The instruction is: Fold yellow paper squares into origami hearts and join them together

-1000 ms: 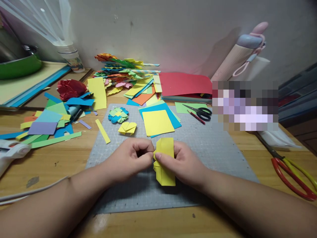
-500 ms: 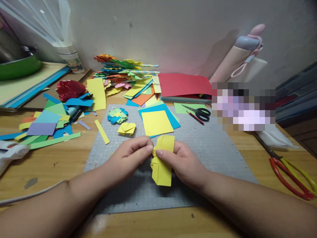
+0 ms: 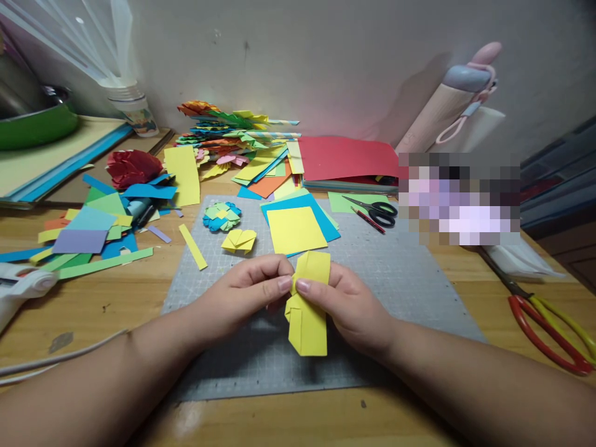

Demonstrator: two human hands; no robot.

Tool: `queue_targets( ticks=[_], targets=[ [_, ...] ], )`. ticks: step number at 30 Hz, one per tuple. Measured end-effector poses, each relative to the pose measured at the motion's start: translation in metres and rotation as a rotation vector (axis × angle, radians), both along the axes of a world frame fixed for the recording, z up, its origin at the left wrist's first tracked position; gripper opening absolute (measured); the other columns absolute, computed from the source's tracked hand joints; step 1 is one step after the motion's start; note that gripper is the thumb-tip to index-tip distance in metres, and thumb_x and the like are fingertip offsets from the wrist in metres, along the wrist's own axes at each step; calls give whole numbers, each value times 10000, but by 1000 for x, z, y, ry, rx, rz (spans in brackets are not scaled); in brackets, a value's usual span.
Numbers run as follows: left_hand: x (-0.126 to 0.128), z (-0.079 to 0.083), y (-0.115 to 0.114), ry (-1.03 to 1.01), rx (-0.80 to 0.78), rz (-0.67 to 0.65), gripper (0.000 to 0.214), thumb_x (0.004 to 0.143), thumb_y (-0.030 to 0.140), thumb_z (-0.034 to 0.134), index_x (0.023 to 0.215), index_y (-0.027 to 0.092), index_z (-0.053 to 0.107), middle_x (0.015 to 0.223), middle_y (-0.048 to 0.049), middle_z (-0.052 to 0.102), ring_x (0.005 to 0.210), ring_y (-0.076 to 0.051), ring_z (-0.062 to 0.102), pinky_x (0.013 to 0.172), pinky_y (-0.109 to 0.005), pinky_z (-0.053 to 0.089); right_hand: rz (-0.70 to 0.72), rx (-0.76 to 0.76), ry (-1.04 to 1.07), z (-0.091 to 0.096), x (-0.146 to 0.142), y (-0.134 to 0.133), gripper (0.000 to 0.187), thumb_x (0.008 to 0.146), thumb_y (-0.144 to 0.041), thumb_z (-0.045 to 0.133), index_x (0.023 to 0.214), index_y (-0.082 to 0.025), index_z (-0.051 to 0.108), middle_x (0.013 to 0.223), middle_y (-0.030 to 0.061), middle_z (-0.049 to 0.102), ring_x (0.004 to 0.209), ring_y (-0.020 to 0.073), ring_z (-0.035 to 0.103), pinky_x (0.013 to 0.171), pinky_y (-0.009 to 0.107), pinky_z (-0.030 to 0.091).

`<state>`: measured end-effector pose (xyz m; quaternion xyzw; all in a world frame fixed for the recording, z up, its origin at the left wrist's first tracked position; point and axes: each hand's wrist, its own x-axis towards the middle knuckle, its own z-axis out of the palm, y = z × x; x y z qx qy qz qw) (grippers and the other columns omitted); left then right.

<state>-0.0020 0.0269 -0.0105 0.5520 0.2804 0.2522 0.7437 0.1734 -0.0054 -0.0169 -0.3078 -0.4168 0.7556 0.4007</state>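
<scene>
A folded piece of yellow paper (image 3: 313,329) is held upright above the grey cutting mat (image 3: 223,366). My right hand (image 3: 351,304) grips it from the right, thumb across its front and fingers behind. At its left edge my left hand (image 3: 261,285) pinches a small fold between thumb and forefinger. Just beyond the left hand lies a folded yellow paper piece (image 3: 239,241), with a blue and green paper rosette (image 3: 222,216) behind it. Square yellow sheets (image 3: 298,230) rest on blue paper farther back on the mat.
Black scissors (image 3: 379,211) and a red pencil (image 3: 370,221) lie at the mat's back right. Large red and yellow scissors (image 3: 549,329) are at far right. Paper scraps (image 3: 79,242) and a white glue gun (image 3: 28,282) occupy the left. A red pad (image 3: 349,158) lies against the wall.
The thumbs have come closer together at the paper's left edge. The folded paper has tilted slightly, its lower end shifting a little right and down. Both hands keep their hold.
</scene>
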Motion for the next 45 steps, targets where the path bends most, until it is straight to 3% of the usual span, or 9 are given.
queue_targets(
  ticks=[14,25,36,45],
  targets=[
    [-1,-2,0,-52,-42,-3,263,873,382,543,729,167,495,633,31,455,588,-104,409,557,-226,309,-25,16,46,0,1,-2,164,866,-312,608,823,-159,646,678,-7,629,606,82,583,603,193,481],
    [1,-2,-1,-32,20,-20,255,878,374,537,734,166,519,650,24,458,615,-113,411,577,-236,312,-43,-5,-40,6,1,-4,195,833,-341,642,804,-148,643,665,-2,623,610,85,579,559,175,473],
    [1,-1,-3,28,40,8,275,886,381,519,711,172,486,613,38,428,569,-98,369,532,-233,278,-42,20,6,3,0,-3,152,850,-310,635,811,-163,648,657,-28,614,592,54,567,555,142,455],
    [5,7,-7,168,229,125,282,860,300,491,619,185,401,564,68,335,527,-87,285,486,-211,248,-48,44,7,1,-1,-5,131,852,-289,630,814,-163,626,690,-33,596,602,52,546,564,149,444]
  ],
)
